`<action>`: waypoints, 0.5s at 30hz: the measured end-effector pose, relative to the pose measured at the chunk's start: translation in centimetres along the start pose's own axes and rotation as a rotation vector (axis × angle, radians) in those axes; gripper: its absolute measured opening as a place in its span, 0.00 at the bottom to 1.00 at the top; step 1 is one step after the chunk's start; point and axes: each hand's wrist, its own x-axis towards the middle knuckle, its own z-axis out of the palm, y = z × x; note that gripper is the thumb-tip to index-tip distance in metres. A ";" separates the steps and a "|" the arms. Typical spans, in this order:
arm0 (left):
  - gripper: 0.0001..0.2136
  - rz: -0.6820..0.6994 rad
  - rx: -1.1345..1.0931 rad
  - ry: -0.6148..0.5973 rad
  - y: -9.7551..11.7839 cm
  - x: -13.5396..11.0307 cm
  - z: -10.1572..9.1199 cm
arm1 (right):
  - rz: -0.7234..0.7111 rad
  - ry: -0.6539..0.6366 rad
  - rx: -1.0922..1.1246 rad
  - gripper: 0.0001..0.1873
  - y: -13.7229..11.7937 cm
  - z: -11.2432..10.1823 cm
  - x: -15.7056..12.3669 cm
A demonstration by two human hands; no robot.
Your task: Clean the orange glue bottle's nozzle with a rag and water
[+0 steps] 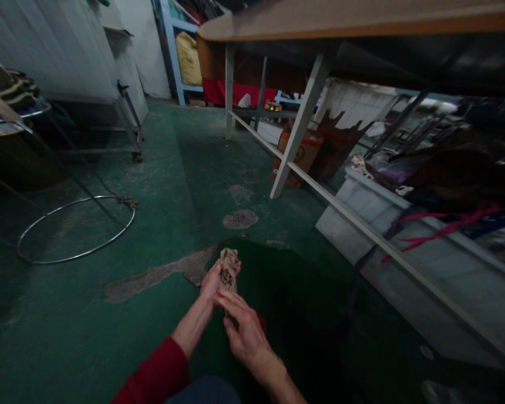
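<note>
A small crumpled piece of beige patterned cloth (229, 270) stands up between my two hands, low over the green floor. My left hand (211, 283), on a red-sleeved arm, is closed around the cloth's left side. My right hand (243, 328) lies just below and right of it, its fingers stretched toward the cloth's lower end and touching it. A dark green sheet of fabric (294, 303) lies on the floor under and beyond my hands.
A long wooden table (353, 22) on white legs spans the right, with a white crate (387, 224) of dark clothing and red straps beneath it. A metal hoop (78, 227) lies on the floor at left, beside a wheeled rack (130, 129). A cardboard box (297, 157) stands farther back.
</note>
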 end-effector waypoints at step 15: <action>0.13 0.260 0.291 0.164 -0.9 -0.2 1.4 | 0.238 0.320 0.977 0.16 -2.3 0.1 -0.5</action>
